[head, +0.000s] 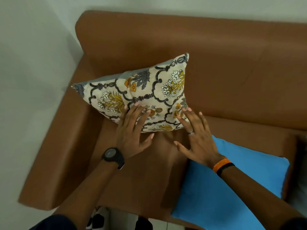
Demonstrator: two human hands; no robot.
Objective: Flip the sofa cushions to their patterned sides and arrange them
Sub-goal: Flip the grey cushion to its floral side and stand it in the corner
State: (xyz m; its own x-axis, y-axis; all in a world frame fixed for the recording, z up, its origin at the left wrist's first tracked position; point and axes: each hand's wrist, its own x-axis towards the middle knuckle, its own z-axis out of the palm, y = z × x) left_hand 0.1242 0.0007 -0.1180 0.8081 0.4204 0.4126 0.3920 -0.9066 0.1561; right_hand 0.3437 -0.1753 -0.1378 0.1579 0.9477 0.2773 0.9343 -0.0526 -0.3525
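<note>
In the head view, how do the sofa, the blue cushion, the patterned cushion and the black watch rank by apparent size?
Largest to smallest:
1. sofa
2. blue cushion and patterned cushion: alike; the blue one is nearer and partly cut off, so unranked
3. black watch

No writing, label, brand, number or sign can be read anywhere in this view — the watch [113,156] on the left wrist shows only a dark, blank face, and the orange wristband [221,164] on the right wrist carries a texture too blurred to tell as letters. The patterned cushion [144,95] bears flowers and scrolls only — no words.
</note>
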